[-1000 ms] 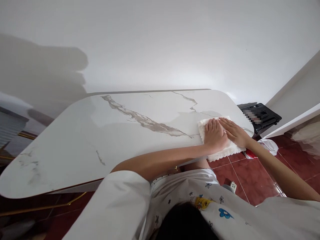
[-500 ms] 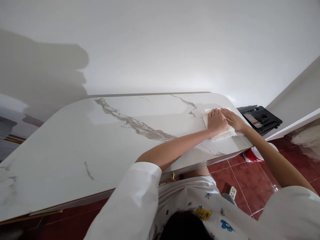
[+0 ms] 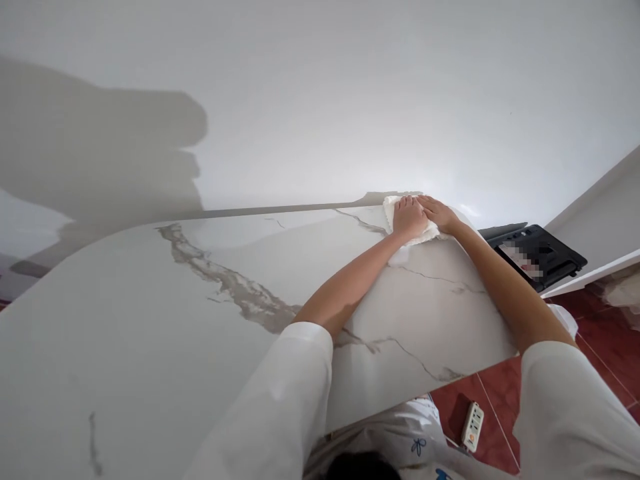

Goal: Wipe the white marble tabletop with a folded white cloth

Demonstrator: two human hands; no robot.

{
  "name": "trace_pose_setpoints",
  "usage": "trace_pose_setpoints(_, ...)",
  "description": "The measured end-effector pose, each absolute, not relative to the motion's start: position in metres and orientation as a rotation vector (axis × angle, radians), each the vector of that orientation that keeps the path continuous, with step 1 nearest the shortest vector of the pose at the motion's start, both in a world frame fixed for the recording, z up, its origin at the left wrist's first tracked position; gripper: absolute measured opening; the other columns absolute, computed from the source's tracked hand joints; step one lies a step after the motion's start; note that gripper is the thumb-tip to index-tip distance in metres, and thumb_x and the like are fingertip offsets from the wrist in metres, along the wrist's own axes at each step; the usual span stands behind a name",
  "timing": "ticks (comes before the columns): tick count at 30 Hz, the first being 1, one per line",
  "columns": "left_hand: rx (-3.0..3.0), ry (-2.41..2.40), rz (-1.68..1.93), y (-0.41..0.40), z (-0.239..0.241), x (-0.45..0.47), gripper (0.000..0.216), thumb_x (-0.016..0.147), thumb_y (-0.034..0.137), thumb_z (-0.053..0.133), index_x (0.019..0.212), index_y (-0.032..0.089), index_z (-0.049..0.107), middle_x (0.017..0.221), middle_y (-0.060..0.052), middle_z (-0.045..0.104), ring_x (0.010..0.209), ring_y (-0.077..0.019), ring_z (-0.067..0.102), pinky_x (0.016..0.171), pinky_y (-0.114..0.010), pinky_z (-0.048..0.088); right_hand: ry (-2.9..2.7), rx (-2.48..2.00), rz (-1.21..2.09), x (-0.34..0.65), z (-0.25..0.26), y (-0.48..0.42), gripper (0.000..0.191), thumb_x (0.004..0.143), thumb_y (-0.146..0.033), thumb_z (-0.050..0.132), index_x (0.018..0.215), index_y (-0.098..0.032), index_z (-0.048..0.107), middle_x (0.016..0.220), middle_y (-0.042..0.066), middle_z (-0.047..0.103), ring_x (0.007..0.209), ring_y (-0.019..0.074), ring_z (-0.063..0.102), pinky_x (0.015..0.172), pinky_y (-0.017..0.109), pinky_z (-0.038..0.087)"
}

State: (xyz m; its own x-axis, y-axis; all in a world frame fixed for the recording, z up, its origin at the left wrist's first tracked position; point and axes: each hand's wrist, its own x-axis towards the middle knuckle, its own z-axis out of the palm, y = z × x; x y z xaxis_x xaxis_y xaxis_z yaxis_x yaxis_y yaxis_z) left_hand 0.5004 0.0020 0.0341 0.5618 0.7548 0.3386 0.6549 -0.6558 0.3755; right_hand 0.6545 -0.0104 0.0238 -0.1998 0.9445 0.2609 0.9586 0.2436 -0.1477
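Note:
A white cloth (image 3: 389,207) lies at the far right corner of a white marble-patterned table (image 3: 200,320), close to the wall. My left hand (image 3: 408,217) presses flat on the cloth with its fingers stretched out together. My right hand (image 3: 436,212) lies flat beside it, fingers overlapping the left hand's edge and also on the cloth. Both arms reach far across the tabletop. Most of the cloth is hidden under the two hands.
A white wall (image 3: 320,100) stands right behind the table. A black case (image 3: 540,257) sits on the floor beyond the table's right end. A white power strip (image 3: 473,427) lies on the red tiled floor (image 3: 495,400) near my body.
Both hands have slid the cloth away from me, from the table's near right edge to its far right corner by the wall. I have leaned further over the table.

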Motion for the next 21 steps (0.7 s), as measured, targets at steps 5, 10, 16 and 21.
trace_pose_setpoints(5, 2.576, 1.225, 0.711, 0.033, 0.033, 0.509, 0.040, 0.092, 0.019, 0.032, 0.119, 0.006, 0.058, 0.124, -0.016, 0.059, 0.121, -0.0249, 0.047, 0.105, -0.037, 0.032, -2.022, -1.907, 0.010, 0.649, 0.030, 0.014, 0.046, 0.094, -0.039, 0.029, 0.128, -0.028, 0.059, 0.133, -0.001, 0.058, 0.123, 0.0294, 0.052, 0.101, 0.047, 0.043)
trace_pose_setpoints(10, 2.557, 1.257, 0.717, 0.041, 0.033, 0.515, 0.037, 0.093, 0.022, 0.033, 0.111, 0.011, 0.063, 0.117, -0.014, 0.062, 0.116, -0.0248, 0.051, 0.102, -0.037, 0.035, -1.983, -2.005, 0.028, 0.648, 0.033, 0.017, 0.043, 0.094, -0.034, 0.030, 0.119, -0.026, 0.064, 0.130, 0.000, 0.061, 0.119, 0.0295, 0.054, 0.098, 0.045, 0.044)
trace_pose_setpoints(16, 2.567, 1.228, 0.732, 0.028, 0.035, 0.508, 0.037, 0.092, 0.021, 0.033, 0.116, 0.011, 0.059, 0.122, -0.014, 0.060, 0.121, -0.0246, 0.048, 0.106, -0.037, 0.031, -2.094, -1.948, -0.045, 0.646, 0.032, 0.006, 0.053, 0.097, -0.034, 0.018, 0.137, -0.018, 0.048, 0.144, 0.004, 0.047, 0.133, 0.0259, 0.040, 0.111, 0.044, 0.033)
trace_pose_setpoints(21, 2.626, 1.143, 0.737, 0.001, 0.031, 0.494, 0.045, 0.091, 0.020, 0.032, 0.131, 0.009, 0.049, 0.139, -0.014, 0.048, 0.131, -0.0252, 0.037, 0.112, -0.038, 0.024, -2.175, -1.943, -0.087, 0.646, 0.024, -0.019, 0.062, 0.097, -0.044, 0.012, 0.146, -0.012, 0.033, 0.153, 0.006, 0.032, 0.143, 0.0262, 0.023, 0.118, 0.045, 0.020)
